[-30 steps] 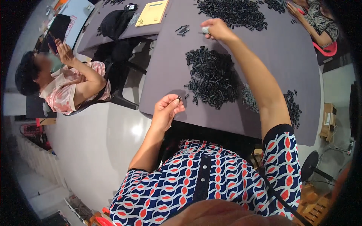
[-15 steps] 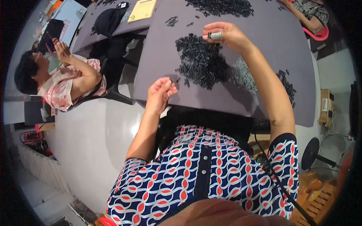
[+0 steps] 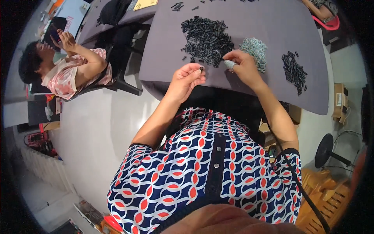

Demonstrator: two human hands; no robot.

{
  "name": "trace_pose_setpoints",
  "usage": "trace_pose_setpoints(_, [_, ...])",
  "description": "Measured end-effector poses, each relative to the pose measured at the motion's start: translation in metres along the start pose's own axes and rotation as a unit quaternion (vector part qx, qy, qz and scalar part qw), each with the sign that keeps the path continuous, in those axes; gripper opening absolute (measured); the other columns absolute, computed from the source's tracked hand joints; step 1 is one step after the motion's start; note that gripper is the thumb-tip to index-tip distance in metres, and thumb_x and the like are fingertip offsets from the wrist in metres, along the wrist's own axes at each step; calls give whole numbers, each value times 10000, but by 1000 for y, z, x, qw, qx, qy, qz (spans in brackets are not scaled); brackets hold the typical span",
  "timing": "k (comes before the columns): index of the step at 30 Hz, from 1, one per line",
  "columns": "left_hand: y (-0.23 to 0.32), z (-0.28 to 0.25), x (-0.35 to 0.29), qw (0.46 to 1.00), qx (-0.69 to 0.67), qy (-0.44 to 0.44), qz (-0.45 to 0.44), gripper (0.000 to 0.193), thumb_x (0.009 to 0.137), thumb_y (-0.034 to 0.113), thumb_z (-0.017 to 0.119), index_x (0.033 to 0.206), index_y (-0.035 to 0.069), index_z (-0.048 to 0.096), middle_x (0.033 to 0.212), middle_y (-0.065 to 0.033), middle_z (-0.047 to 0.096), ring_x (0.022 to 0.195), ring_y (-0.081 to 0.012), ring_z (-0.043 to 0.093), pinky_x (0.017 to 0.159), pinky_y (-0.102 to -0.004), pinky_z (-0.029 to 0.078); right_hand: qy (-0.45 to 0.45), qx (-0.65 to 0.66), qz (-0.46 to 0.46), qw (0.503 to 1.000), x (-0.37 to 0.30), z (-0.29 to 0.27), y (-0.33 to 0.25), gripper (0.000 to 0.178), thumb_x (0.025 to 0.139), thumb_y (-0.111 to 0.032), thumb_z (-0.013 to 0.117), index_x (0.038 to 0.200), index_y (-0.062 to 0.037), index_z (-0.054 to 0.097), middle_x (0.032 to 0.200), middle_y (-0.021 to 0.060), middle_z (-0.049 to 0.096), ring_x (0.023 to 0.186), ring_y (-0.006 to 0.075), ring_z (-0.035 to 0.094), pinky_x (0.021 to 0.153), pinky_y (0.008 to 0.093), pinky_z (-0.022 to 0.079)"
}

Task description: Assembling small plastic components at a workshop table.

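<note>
My left hand (image 3: 187,81) is just past the near edge of the table, its thumb and fingers pinched on a small black piece (image 3: 201,69). To the right, my right hand (image 3: 244,69) bends over the tabletop between the pile of black pieces (image 3: 204,35) and the pile of small silvery pieces (image 3: 258,46). A pale grey wrap (image 3: 230,65) covers one of its digits. Its fingertips are drawn together beside the black pile; whether they hold anything is too small to make out. The black pieces look like short tubes.
A smaller heap of black pieces (image 3: 294,72) lies on the grey table (image 3: 167,50) at the right. On the left, a person (image 3: 74,72) sits holding a phone. Another person's arm (image 3: 317,11) shows at the far right. A yellow tray or sheet (image 3: 145,4) lies at the far left.
My right hand has come back from beyond the black pile to its near right side. My left hand has moved right, still pinching the small black piece. The whole view has shifted.
</note>
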State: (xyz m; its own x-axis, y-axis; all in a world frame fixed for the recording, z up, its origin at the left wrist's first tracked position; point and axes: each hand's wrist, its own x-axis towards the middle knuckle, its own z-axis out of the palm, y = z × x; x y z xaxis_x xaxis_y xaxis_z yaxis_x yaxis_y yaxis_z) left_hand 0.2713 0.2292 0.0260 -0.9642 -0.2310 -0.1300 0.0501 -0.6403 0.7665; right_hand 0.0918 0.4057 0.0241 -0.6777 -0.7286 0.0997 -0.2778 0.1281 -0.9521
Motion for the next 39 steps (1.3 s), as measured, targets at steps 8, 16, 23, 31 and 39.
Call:
trace_pose_setpoints(8, [-3, -8, -4, 998, 43, 52, -9, 150, 940, 77, 611, 1073, 9, 625, 939, -91, 691, 781, -157, 683, 730, -274, 579, 20, 31, -25, 999, 32, 8, 6, 134, 829, -20, 641, 957, 1, 676, 872, 67, 676, 754, 136, 659, 663, 285, 527])
trace_pose_setpoints(16, [-6, -16, -8, 998, 22, 58, -11, 152, 947, 91, 604, 1068, -1, 618, 925, -85, 687, 760, -148, 677, 714, -270, 578, -36, 72, 25, 996, 31, 4, -16, 123, 875, -35, 626, 990, -6, 657, 791, 22, 651, 707, 88, 631, 619, 235, 511])
trace_pose_setpoints(23, [-5, -15, -9, 998, 30, 51, -11, 153, 950, 79, 594, 1079, -1, 617, 934, -85, 689, 767, -149, 678, 717, -270, 573, -26, 80, 34, 996, 34, 10, -11, 144, 886, -38, 624, 1024, -19, 658, 851, 28, 659, 723, 84, 633, 628, 217, 506])
trace_pose_setpoints(31, [-5, -17, -8, 998, 22, 52, -12, 158, 950, 79, 593, 1085, 0, 615, 934, -90, 689, 771, -155, 679, 717, -279, 574, -49, 11, -15, 999, 35, 16, -17, 168, 881, -35, 620, 1045, -22, 655, 890, 14, 665, 755, 83, 631, 627, 228, 497])
trace_pose_setpoints(39, [-6, -20, -9, 998, 11, 54, -8, 158, 950, 92, 597, 1082, 6, 615, 928, -90, 689, 778, -163, 678, 716, -286, 573, 28, -132, -99, 986, 31, 10, -27, 171, 812, -85, 651, 981, -69, 670, 867, 100, 632, 754, 237, 625, 678, 352, 495])
